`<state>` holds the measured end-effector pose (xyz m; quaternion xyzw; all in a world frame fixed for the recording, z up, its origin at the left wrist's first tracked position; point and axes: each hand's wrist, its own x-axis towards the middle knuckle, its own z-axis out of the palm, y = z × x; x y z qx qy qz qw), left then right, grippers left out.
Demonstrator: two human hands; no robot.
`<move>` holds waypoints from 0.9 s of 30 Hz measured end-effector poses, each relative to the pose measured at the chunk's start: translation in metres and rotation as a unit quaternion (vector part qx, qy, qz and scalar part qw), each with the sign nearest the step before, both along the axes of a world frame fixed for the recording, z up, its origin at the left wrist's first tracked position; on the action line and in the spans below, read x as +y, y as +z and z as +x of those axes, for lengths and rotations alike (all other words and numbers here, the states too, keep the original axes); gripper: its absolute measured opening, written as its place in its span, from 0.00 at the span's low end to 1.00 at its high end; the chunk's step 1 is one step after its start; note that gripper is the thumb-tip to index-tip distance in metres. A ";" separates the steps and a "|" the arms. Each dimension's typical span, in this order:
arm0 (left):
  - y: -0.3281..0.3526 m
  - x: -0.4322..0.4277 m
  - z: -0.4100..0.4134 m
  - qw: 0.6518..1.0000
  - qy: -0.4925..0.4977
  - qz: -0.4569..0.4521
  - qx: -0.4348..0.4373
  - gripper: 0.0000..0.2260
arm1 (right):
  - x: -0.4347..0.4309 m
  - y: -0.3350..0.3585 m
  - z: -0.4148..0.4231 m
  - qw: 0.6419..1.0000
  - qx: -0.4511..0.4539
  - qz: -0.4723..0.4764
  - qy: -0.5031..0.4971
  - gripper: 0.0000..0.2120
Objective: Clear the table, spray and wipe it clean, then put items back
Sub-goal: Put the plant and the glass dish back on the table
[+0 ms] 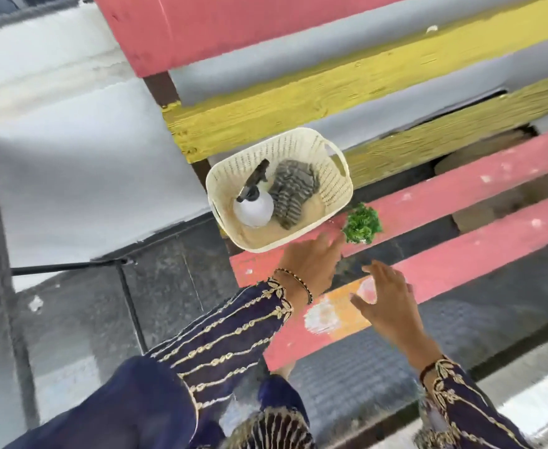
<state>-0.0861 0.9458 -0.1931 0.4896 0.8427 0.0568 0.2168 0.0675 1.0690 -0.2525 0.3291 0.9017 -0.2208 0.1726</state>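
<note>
though the spray bottle (252,207) shows no readable label, hands (311,264) hover open.

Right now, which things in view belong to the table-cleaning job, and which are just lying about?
Job:
slatted table
cream basket
white spray bottle in the basket
grey striped cloth in the basket
small green plant
left hand and right hand, both open

Lying about:
black metal rod on the floor

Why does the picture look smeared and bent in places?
Head view: motion blur smears both hands, left and right, and the floor at the left edge; the wide lens bows the slats; daylight is flat, with no hard shadows; the basket and green plant stay fairly sharp.
</note>
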 end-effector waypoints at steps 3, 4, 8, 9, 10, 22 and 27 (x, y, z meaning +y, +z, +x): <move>-0.031 0.054 -0.004 1.000 -0.020 0.012 0.015 0.31 | 0.022 -0.025 0.003 0.999 -0.050 0.002 0.011 0.39; -0.040 0.070 -0.006 0.999 -0.028 0.008 0.030 0.31 | 0.028 -0.031 0.003 0.998 -0.067 0.003 0.013 0.43; -0.071 0.111 -0.011 0.998 -0.037 -0.029 0.042 0.31 | 0.041 -0.056 0.009 0.992 -0.120 -0.049 -0.003 0.50; -0.074 0.114 -0.012 0.998 -0.032 -0.036 0.035 0.30 | 0.043 -0.061 0.010 0.990 -0.126 -0.062 -0.005 0.50; -0.078 0.117 -0.012 0.998 -0.030 -0.039 0.028 0.28 | 0.044 -0.065 0.012 0.989 -0.127 -0.072 -0.006 0.49; -0.074 0.068 -0.001 0.999 -0.012 0.037 -0.015 0.23 | 0.015 -0.052 0.017 0.997 -0.080 -0.019 -0.008 0.43; -0.042 -0.008 0.004 0.998 0.027 0.041 -0.036 0.22 | -0.035 -0.014 0.009 0.998 -0.061 -0.013 0.010 0.43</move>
